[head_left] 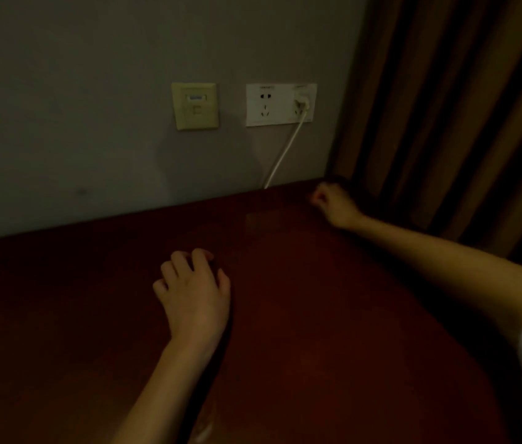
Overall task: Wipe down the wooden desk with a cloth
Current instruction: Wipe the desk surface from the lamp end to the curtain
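Right grip point(330, 200) is clenched at the counter's point(301, 315) far corner beside the curtain point(445, 123); whether it holds anything, too dark to tell. Meanwhile left grip point(194, 290) rests relaxed mid-counter.

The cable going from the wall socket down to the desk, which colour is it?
The cable is white; the head view shows it.

Dim light here. Ahead of me, a plain grey wall point(93, 91) carries a yellowed square data plate point(195, 105) beside a white double power socket point(266, 105), where a white plug point(302, 102) sits, its white cord point(282, 155) trailing down. Brown pleated curtains point(445, 107) hang on my right.
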The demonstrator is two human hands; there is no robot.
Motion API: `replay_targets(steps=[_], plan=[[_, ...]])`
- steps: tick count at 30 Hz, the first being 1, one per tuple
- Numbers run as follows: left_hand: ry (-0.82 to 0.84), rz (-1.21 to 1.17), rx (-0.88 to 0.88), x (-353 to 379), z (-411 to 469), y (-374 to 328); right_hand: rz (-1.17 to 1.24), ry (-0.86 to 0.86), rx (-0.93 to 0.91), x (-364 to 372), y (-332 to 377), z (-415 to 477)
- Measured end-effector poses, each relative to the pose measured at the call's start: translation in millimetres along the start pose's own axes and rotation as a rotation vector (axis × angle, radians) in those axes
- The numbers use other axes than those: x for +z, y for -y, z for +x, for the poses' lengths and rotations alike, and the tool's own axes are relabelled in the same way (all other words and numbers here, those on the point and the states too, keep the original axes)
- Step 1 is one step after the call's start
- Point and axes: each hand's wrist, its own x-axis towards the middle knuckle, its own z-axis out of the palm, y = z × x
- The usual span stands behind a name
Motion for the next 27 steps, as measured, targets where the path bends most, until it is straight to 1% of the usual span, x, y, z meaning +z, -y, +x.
replay_targets(steps=[2,3,4,5,6,7,10,13,14,15,16,18,21,24,25,27], plan=[[-0.010,0.011,0.000,0,0,0,-0.095,-0.097,0.329,-11,-42,25],[-0.010,0.019,0.000,1,0,-1,-0.153,-0.125,0.449,-10,-51,34],[-0.009,0.021,0.002,2,1,-2,-0.205,-0.147,0.523,-7,-48,39],[-0.009,0.018,0.004,2,2,-3,-0.226,-0.150,0.526,0,-38,44],[-0.013,0.015,0.005,3,2,-3,-0.210,-0.141,0.458,9,-19,45],[-0.016,0.013,0.008,3,2,-3,-0.168,-0.117,0.342,21,2,45],[-0.002,0.013,0.000,2,2,-1,-0.045,0.001,-0.067,51,77,21],[0.003,0.026,-0.006,1,2,-2,-0.019,0.165,-0.471,67,133,-20],[0.000,0.031,-0.005,1,2,-2,-0.019,0.218,-0.541,68,137,-24],[0.000,0.035,-0.007,2,3,-2,-0.016,0.257,-0.548,66,135,-21],[0.004,0.039,-0.008,3,3,-2,-0.015,0.263,-0.513,63,126,-13],[0.004,0.039,-0.003,4,3,-2,-0.037,0.211,-0.380,53,98,13],[-0.001,0.043,-0.007,3,3,-1,-0.114,0.097,-0.097,28,30,51],[-0.003,0.058,-0.013,4,5,-1,-0.212,-0.033,0.239,2,-42,65],[-0.012,0.052,-0.010,4,5,-1,-0.237,-0.050,0.335,-3,-55,63],[-0.025,0.054,-0.007,5,5,-1,-0.286,-0.063,0.423,-4,-61,61]])
